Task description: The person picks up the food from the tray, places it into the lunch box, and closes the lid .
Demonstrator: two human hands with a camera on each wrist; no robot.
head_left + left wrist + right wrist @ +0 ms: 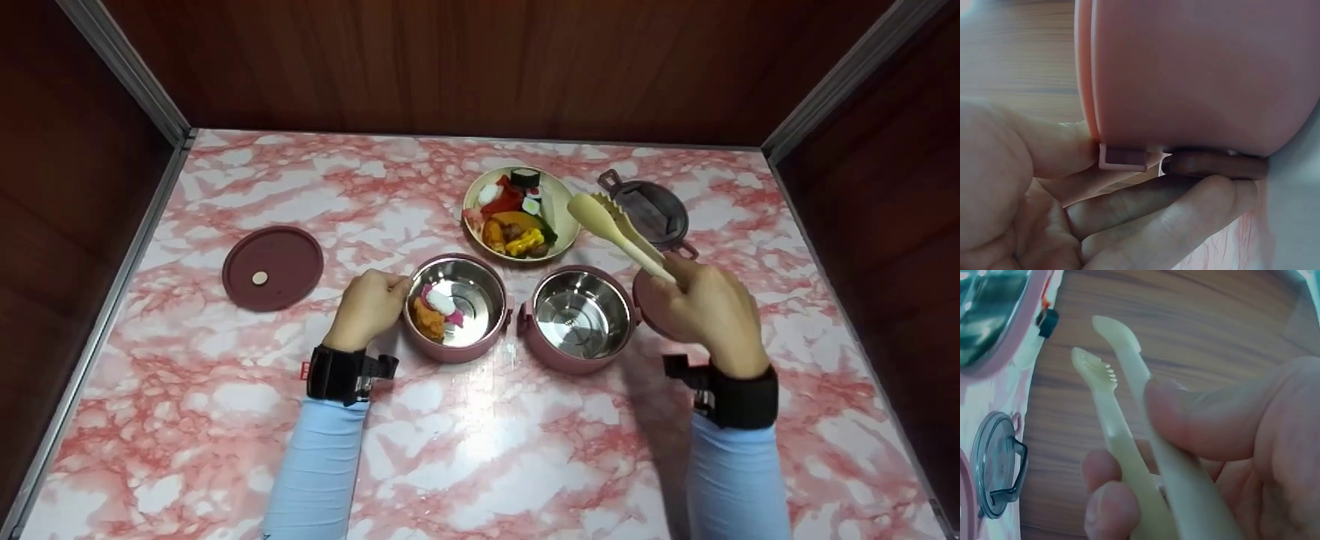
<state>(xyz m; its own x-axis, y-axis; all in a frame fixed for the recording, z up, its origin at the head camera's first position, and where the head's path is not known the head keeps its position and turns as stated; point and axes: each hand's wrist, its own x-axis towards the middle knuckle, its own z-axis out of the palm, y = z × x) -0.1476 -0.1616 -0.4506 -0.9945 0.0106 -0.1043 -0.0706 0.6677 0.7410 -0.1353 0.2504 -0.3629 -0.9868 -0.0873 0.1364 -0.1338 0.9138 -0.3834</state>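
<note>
My left hand [367, 307] holds the left side of a pink lunch pot [457, 352] with a steel inside. In the left wrist view the thumb is at the pot's rim and fingers lie against a brown handle [1213, 164] on its side. A magenta piece, a white piece [440, 301] and an orange piece [430, 322] lie at the pot's left. My right hand [712, 307] grips cream-coloured tongs [600, 217], raised right of the food plate [517, 259]. The tongs' tips stand apart in the right wrist view, with nothing between them.
A second pink pot [576, 364] stands right of the first, its steel bottom showing. The plate holds sushi, corn and other foods. A maroon lid [274, 268] lies left, a dark lid with a handle [656, 214] back right, another lid [654, 304] partly under my right hand.
</note>
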